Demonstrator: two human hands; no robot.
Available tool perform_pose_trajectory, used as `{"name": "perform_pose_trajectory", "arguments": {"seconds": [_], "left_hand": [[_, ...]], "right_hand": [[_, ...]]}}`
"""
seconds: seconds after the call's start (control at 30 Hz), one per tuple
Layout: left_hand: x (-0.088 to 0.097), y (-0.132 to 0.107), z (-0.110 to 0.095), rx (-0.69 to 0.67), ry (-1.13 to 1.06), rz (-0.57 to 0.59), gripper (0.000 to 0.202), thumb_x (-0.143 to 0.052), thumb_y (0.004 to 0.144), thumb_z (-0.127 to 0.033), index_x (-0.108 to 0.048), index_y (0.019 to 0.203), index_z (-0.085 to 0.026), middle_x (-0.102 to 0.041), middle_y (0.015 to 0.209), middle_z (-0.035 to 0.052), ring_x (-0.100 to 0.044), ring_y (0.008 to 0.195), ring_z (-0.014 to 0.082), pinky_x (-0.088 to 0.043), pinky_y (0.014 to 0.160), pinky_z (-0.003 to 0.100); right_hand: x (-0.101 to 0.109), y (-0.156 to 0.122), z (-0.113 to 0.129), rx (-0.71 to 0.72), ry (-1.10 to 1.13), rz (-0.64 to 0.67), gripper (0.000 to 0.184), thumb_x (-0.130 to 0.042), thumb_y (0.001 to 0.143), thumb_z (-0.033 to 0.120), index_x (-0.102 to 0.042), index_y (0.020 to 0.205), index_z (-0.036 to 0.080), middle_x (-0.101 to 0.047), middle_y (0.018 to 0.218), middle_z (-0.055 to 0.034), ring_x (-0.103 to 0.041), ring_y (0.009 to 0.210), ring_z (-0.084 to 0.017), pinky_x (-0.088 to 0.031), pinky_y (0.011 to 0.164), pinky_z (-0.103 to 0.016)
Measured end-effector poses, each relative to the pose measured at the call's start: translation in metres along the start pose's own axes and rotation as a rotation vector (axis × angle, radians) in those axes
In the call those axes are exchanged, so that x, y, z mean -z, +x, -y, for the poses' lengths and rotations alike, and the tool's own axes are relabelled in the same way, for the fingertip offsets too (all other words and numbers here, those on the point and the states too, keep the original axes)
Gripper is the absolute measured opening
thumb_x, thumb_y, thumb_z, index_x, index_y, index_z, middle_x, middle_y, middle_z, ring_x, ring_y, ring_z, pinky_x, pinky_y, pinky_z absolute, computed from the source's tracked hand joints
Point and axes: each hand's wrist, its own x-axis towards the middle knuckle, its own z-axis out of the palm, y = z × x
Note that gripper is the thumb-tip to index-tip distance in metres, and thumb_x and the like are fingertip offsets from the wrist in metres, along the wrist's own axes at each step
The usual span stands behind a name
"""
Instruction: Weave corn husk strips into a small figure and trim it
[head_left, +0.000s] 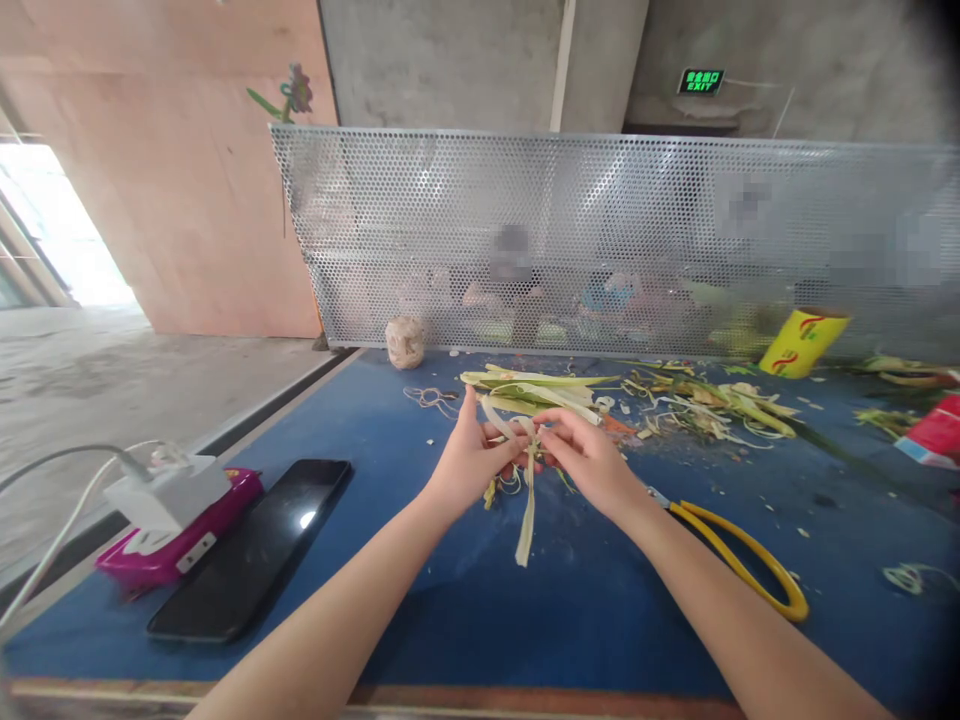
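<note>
Pale leaf strips [526, 515] are pinched between my two hands above the blue tabletop, one end hanging down and another sticking up to the left. My left hand [474, 450] grips them from the left, its thumb pressed toward the middle. From the other side my right hand [581, 455] closes its fingertips on the same strips, where they seem to cross. Behind my hands lies a pile of long green and pale leaves [540, 385]. Yellow-handled scissors [757, 560] lie beside my right forearm, their blades mostly hidden by it.
At left, a black phone [251, 550] lies beside a magenta power strip [217, 515] with a white charger [169, 490]. A twine ball [405, 342], leaf scraps [712, 400] and a yellow roll [804, 343] sit near the perforated metal screen [450, 220]. People sit behind it.
</note>
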Motion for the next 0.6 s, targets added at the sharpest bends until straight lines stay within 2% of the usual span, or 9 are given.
{"name": "perform_pose_trajectory", "arguments": {"seconds": [0.1, 0.17, 0.27, 0.37, 0.43, 0.53, 0.6], "left_hand": [[-0.001, -0.001, -0.003, 0.032, -0.099, 0.000, 0.097, -0.071, 0.064, -0.014, -0.007, 0.137, -0.022, -0.067, 0.081, 0.0044, -0.064, 0.059, 0.0152, -0.040, 0.044, 0.019], [-0.001, -0.001, -0.004, 0.064, -0.145, 0.024, 0.083, -0.074, 0.060, -0.014, -0.027, 0.128, -0.020, -0.067, 0.086, 0.0058, -0.064, 0.061, 0.0139, -0.039, 0.045, 0.018], [0.000, -0.001, -0.004, 0.091, -0.187, -0.002, 0.068, -0.076, 0.056, -0.014, -0.041, 0.115, -0.017, -0.067, 0.082, 0.0044, -0.060, 0.058, 0.0094, -0.038, 0.046, 0.017], [0.001, 0.000, -0.002, 0.086, -0.230, -0.034, 0.067, -0.076, 0.056, -0.012, -0.044, 0.115, -0.016, -0.066, 0.073, 0.0009, -0.055, 0.051, 0.0056, -0.038, 0.048, 0.016], [0.001, 0.000, -0.001, 0.086, -0.237, -0.021, 0.075, -0.076, 0.056, -0.011, -0.041, 0.121, -0.016, -0.067, 0.070, 0.0001, -0.053, 0.049, 0.0048, -0.039, 0.050, 0.016], [0.001, 0.001, -0.001, 0.092, -0.213, -0.041, 0.092, -0.075, 0.058, -0.012, -0.023, 0.134, -0.015, -0.066, 0.067, 0.0000, -0.051, 0.047, 0.0051, -0.038, 0.050, 0.017], [0.001, 0.002, 0.000, 0.092, -0.186, -0.077, 0.095, -0.072, 0.064, -0.018, -0.012, 0.137, -0.013, -0.065, 0.062, -0.0008, -0.050, 0.044, 0.0060, -0.037, 0.047, 0.018]], "right_hand": [[-0.001, -0.001, -0.003, 0.093, -0.122, -0.047, 0.021, -0.043, 0.085, 0.029, -0.045, 0.105, 0.022, -0.054, 0.076, -0.0013, -0.054, 0.064, -0.016, -0.044, 0.061, -0.030], [-0.002, -0.003, -0.003, 0.154, -0.196, -0.073, 0.022, -0.041, 0.086, 0.026, -0.043, 0.108, 0.023, -0.053, 0.088, -0.0045, -0.054, 0.072, -0.017, -0.046, 0.067, -0.033], [-0.002, -0.007, 0.002, 0.284, -0.295, -0.102, 0.027, -0.041, 0.084, 0.019, -0.042, 0.110, 0.024, -0.047, 0.100, -0.0080, -0.052, 0.087, -0.019, -0.046, 0.076, -0.036], [-0.001, -0.010, 0.006, 0.393, -0.395, -0.076, 0.033, -0.044, 0.080, 0.012, -0.044, 0.110, 0.025, -0.042, 0.108, -0.0095, -0.048, 0.098, -0.022, -0.047, 0.078, -0.036], [-0.002, -0.011, 0.008, 0.410, -0.414, -0.043, 0.034, -0.045, 0.078, 0.010, -0.046, 0.109, 0.025, -0.040, 0.108, -0.0095, -0.047, 0.102, -0.022, -0.047, 0.080, -0.036], [-0.003, -0.011, 0.008, 0.389, -0.342, -0.038, 0.031, -0.047, 0.077, 0.011, -0.046, 0.104, 0.025, -0.042, 0.107, -0.0093, -0.048, 0.103, -0.023, -0.046, 0.082, -0.038], [-0.004, -0.010, 0.008, 0.329, -0.200, -0.029, 0.026, -0.047, 0.078, 0.013, -0.044, 0.102, 0.024, -0.047, 0.102, -0.0078, -0.052, 0.095, -0.021, -0.046, 0.079, -0.037]]}}
